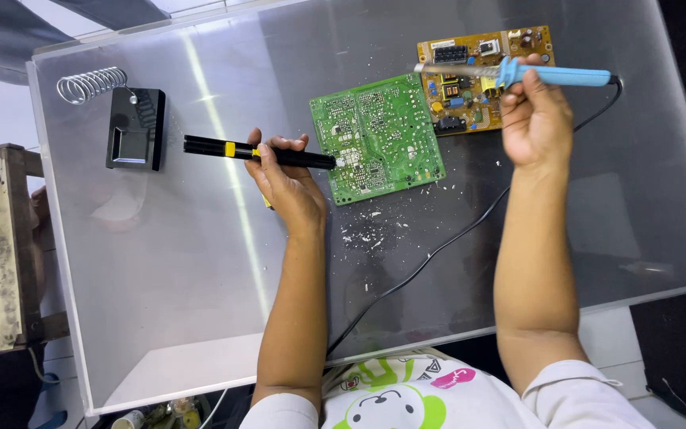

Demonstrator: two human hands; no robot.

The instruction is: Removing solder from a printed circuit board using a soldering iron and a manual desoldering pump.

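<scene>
Fingers of the left hand (286, 179) clamp a black desoldering pump (257, 152), its tip touching the green circuit board (376, 137) on the clear surface (200, 262). Farther off, the right hand (535, 119) grips a blue soldering iron (518, 75) above the yellow board (482, 79).

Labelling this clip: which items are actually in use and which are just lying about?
In use:
- left hand holding black pump tool, tip at green circuit board
- right hand holding blue soldering iron, with its black cord

Lying about:
- yellow circuit board, under the iron, untouched
- black iron stand with coil
- white debris flecks
- clear work sheet
</scene>
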